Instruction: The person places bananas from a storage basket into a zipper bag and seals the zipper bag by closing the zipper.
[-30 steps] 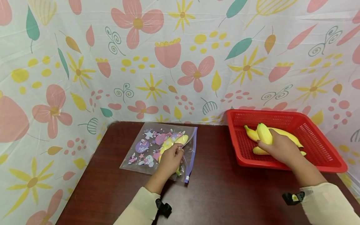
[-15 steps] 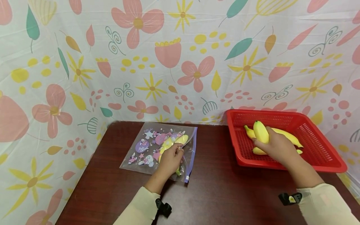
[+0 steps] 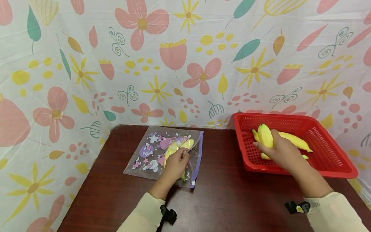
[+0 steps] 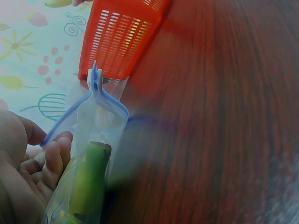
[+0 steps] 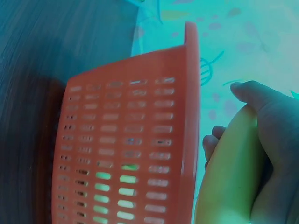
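Observation:
My right hand (image 3: 279, 151) grips a yellow banana (image 3: 265, 136) and holds it above the red basket (image 3: 330, 159), over several more bananas (image 3: 294, 140) lying inside. In the right wrist view the fingers curl round the banana (image 5: 231, 172) beside the basket wall (image 5: 131, 154). My left hand (image 3: 176, 164) pinches the open edge of a clear zip bag (image 3: 150, 151) printed with cartoon figures, flat on the dark wooden table (image 3: 229, 196). Bananas (image 3: 174, 149) lie inside the bag. The left wrist view shows the bag's blue zip edge (image 4: 105, 95) and a greenish banana end (image 4: 91, 179) inside.
A flowered cloth (image 3: 179, 58) hangs as a wall behind and on both sides of the table. The basket stands at the table's back right corner, the bag at the back middle. Bare tabletop lies between them and toward me.
My right hand has lifted the banana a little and carried it left toward the basket's near-left side. The left hand and the bag have stayed still.

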Available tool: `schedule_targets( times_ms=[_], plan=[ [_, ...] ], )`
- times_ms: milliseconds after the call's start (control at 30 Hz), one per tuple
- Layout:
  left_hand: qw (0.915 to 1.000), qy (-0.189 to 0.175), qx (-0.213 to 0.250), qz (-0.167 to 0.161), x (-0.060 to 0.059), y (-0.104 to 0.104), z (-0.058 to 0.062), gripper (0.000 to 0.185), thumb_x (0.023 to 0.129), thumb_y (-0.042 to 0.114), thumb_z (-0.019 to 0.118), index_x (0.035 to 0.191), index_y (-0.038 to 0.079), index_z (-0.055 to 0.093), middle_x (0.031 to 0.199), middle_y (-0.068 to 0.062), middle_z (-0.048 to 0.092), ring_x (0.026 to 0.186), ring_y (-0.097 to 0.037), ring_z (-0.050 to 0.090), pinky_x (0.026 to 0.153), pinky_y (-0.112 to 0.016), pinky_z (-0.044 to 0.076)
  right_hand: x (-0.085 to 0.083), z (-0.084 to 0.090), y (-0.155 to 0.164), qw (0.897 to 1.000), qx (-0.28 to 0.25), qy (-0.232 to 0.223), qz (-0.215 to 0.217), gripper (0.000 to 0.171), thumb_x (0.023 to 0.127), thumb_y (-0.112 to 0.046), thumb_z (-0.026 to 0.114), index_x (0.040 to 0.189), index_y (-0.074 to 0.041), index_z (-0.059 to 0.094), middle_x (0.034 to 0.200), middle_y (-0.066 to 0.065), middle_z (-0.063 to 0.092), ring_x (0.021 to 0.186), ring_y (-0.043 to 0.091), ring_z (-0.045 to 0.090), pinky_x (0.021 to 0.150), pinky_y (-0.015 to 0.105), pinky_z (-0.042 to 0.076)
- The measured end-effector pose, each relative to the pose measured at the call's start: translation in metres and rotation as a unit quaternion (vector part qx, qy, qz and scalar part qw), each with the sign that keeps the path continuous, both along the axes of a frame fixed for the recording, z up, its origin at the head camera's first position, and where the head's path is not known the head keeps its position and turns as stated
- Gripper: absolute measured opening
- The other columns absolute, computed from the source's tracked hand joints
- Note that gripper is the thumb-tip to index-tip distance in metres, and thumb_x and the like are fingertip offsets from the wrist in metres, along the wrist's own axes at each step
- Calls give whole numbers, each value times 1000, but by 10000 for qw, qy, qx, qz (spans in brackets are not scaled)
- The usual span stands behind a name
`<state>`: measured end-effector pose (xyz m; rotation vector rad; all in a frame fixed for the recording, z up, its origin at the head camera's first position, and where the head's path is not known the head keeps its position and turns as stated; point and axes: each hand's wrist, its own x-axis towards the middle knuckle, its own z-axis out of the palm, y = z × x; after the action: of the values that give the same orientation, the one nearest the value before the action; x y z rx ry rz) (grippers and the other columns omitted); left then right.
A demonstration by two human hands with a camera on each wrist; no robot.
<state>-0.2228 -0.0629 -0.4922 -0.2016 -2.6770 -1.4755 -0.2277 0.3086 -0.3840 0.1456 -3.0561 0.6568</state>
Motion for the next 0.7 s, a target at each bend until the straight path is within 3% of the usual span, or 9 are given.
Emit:
schedule_targets(
  times_ms=[300, 700],
  plan=[
    [9999, -100, -3, 73, 0, 1, -1, 30, 101, 23, 55, 126, 14, 67, 71, 5, 66, 57, -3, 60, 65, -28, 50, 7, 7, -13, 9996, 7, 205, 209, 57, 93, -50, 67, 115, -2, 45, 77, 8, 53, 67, 21, 51, 56, 32, 41],
    [10000, -34, 4, 48, -1, 0, -2, 28, 100, 20, 56, 125, 13, 67, 70, 4, 65, 57, -4, 59, 64, -28, 49, 16, 12, -27, 9973, -215, 107, 692, 44, 89, -26, 71, 118, -7, 44, 83, 6, 54, 72, 19, 52, 60, 29, 42]
  ],
)
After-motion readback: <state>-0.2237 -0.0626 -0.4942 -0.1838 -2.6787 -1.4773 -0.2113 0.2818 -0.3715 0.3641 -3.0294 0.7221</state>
